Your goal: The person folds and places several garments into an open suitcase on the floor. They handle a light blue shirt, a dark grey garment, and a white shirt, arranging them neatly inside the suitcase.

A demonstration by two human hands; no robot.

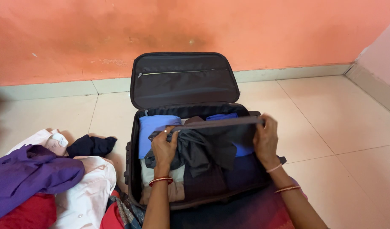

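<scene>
Suitcase: a black soft-sided fabric suitcase [133, 169] is lying open on the floor, its lid [184, 78] leaning up against the far wall, matte lining with a thin zip line running across it.
Dark garment: a grey-black cloth garment [207, 148], soft and creased, is draping over the packed clothes in the middle of the case; its top edge is being stretched into a straight band running from left to right.
Left hand: the left hand [164, 146] is gripping a bunched fold of the dark garment at its left end, fingers curled tight around the cloth, a red bangle sitting at the wrist.
Right hand: the right hand [265, 138] is pinching the right end of the stretched edge, fingers closed on it, over the right rim of the case; thin bangles are circling the wrist.
Packed clothes: a folded light blue piece [154, 127] is lying at the far left of the case, just beside the left hand; a deeper blue piece [222, 116] is showing at the far side.
Clothes pile: purple [29, 174], white [89, 191] and red [21, 214] fabrics are heaping loosely on the floor, left of the case.
Floor: pale glossy tiles [352, 127] are meeting a rough orange wall [76, 38].
</scene>
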